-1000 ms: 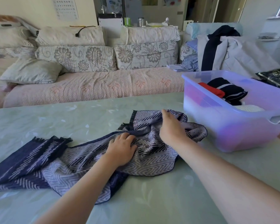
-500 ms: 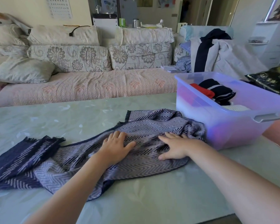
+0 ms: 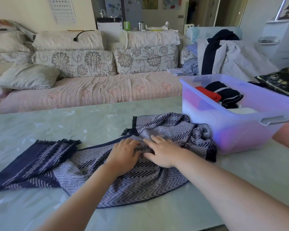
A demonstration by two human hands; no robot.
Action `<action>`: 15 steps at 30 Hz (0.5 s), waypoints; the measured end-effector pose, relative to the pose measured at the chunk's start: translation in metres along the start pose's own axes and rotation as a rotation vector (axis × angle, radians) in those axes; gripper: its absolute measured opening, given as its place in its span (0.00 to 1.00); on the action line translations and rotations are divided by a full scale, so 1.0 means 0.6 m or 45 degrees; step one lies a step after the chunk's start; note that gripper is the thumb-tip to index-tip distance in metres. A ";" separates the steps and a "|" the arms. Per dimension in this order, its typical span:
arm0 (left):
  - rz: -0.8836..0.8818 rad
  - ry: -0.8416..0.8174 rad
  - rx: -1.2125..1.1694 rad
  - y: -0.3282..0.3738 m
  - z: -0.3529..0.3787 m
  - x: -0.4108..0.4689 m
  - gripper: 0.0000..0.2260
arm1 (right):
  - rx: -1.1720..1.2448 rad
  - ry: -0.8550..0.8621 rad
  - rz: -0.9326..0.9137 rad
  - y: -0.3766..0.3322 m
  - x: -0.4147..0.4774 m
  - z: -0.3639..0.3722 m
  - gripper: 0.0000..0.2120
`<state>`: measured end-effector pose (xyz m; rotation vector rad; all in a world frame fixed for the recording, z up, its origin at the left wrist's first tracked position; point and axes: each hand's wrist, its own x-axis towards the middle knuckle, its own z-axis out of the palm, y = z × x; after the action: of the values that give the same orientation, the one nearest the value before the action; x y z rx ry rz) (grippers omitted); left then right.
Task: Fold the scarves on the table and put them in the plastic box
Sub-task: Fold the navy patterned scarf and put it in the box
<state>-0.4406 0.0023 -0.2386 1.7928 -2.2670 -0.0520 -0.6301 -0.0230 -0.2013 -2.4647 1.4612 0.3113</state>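
a long sofa (image 3: 90, 92) with floral cushions (image 3: 73, 63) runs behind the pale green table (image 3: 40, 127); cream wall (image 3: 32, 10), bright daylight, white drawers (image 3: 280, 40) right.

The left hand (image 3: 123, 155) and right hand (image 3: 163, 152) are bare, and the left forearm (image 3: 83, 194) and right forearm (image 3: 223, 189) are bare to the near edge.

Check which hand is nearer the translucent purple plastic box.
Right. The right hand lies on the navy-and-grey chevron scarf left of the translucent purple plastic box; the left hand rests farther left again.
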 end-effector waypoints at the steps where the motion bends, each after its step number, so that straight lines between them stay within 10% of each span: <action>1: -0.035 0.078 0.055 -0.013 -0.010 -0.003 0.15 | 0.005 -0.039 0.029 0.003 0.006 0.004 0.33; 8: -0.378 -0.059 0.196 -0.136 -0.041 -0.057 0.17 | -0.294 -0.050 0.352 0.019 0.045 -0.015 0.35; 15: -0.478 -0.161 0.305 -0.206 -0.086 -0.101 0.15 | -0.220 0.254 -0.079 -0.106 0.075 -0.037 0.23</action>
<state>-0.2987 0.0371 -0.2218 2.3841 -2.0555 0.0411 -0.5518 -0.0382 -0.1876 -2.7422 1.4853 0.1913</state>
